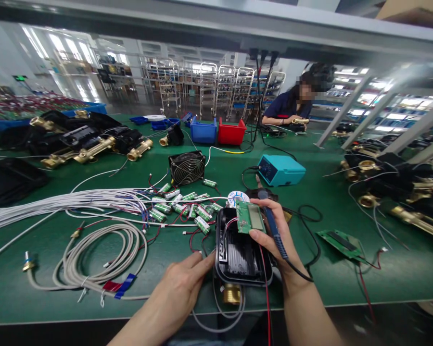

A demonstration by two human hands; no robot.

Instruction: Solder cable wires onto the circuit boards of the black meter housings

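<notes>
My right hand (274, 230) pinches a green circuit board (244, 216) with a small display over the upper right of a black housing (240, 257). The same hand carries a soldering iron (270, 216), its tip pointing up and away from me. My left hand (185, 278) is closed against the housing's lower left side; its fingertips are partly hidden there. Inside the housing, thin wires run up to the board. A brass fitting (232, 294) sticks out below it, with a grey cable looped around. Red and black wires (268, 293) hang from the board past the front edge.
Green-wrapped batteries (180, 206), white cables (104, 199) and a coiled cable (101, 254) lie left. Behind are a fan (187, 168), a solder spool (237, 197) and a teal soldering station (281, 169). Another board (341, 244) lies right. A co-worker (292, 105) sits across.
</notes>
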